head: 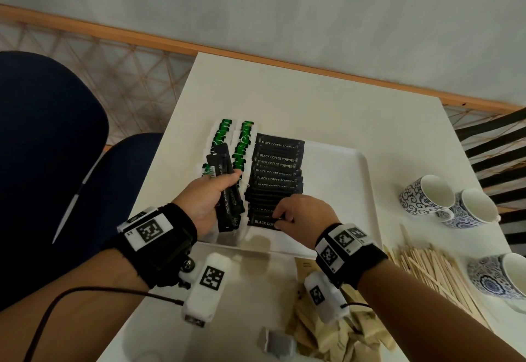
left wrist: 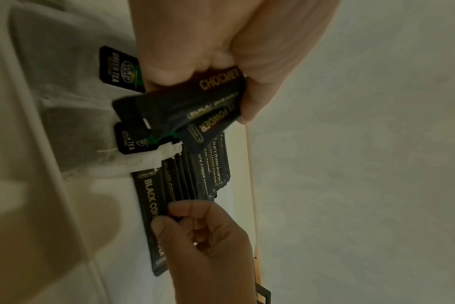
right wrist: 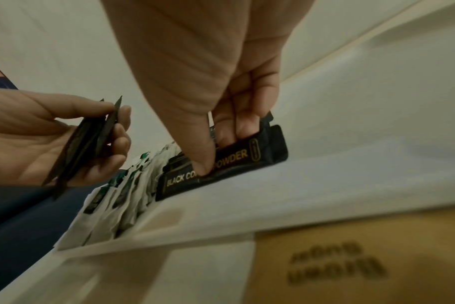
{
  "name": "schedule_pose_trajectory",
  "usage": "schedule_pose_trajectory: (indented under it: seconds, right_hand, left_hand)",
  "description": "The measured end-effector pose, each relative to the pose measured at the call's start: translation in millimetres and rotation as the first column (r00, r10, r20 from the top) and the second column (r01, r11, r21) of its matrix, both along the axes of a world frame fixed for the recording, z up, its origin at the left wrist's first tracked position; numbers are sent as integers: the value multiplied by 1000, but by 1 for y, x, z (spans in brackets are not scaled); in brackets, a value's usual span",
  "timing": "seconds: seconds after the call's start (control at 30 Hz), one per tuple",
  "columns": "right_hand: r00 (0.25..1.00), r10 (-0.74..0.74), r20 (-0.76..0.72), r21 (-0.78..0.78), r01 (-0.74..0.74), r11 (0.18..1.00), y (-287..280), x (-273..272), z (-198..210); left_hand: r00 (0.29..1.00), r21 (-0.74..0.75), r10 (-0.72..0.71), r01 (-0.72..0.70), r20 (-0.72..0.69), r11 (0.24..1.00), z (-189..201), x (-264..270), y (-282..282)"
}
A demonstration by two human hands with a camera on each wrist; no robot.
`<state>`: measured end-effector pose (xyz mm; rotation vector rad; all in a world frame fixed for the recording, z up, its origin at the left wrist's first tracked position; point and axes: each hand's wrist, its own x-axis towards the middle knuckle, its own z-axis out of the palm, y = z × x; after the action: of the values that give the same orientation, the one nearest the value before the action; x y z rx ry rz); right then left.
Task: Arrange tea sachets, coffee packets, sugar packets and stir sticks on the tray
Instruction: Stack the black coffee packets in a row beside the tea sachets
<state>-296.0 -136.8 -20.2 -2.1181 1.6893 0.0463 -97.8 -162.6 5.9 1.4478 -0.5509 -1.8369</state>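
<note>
Head view: your left hand (head: 206,199) grips a bundle of coffee packets (head: 227,190) above the tea sachets (head: 243,145); your right hand (head: 301,213) pinches the nearest coffee packet (head: 260,222) on the tray (head: 341,179).

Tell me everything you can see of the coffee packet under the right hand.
The slim black foil coffee packet is printed BLACK COFFEE POWDER in gold. It lies flat at the near end of the overlapping row of black coffee packets on the white plastic tray. The right hand pinches its upper edge between thumb and fingers, covering the middle of the lettering.
</note>
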Motion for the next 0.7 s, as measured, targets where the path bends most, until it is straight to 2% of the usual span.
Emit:
schedule_pose_trajectory:
  seconds: [0.27, 0.37, 0.43, 0.5, 0.57, 0.7]
  right_hand:
    - [1000, 0, -2, -30, 0, 1000, -4, -3, 1]
    - [983, -79, 167, -58, 90, 994, -4, -4, 2]
    - [913, -170, 369, -18, 190, 982, -3, -3, 7]
    - [826, -247, 507, 78, 242, 967, -3, 2, 14]
    - [785, -276, 554, 141, 238, 961, -2, 7, 19]
    - [779, -280, 562, 162, 228, 960, -3, 10, 20]
  left_hand:
    - [999, -47, -48, 49, 24, 998, -5, 1, 2]
    - [997, -35, -49, 51, 53, 998, -5, -1, 4]
    - [996, -28, -57, 58, 66, 998, -6, -4, 5]
    - [994, -23, -87, 89, 67, 996, -7, -8, 7]
    - [989, -18, -136, 137, 57, 990, -6, -12, 10]
    - [985, 18, -169, 168, 23, 986, -4, -17, 14]
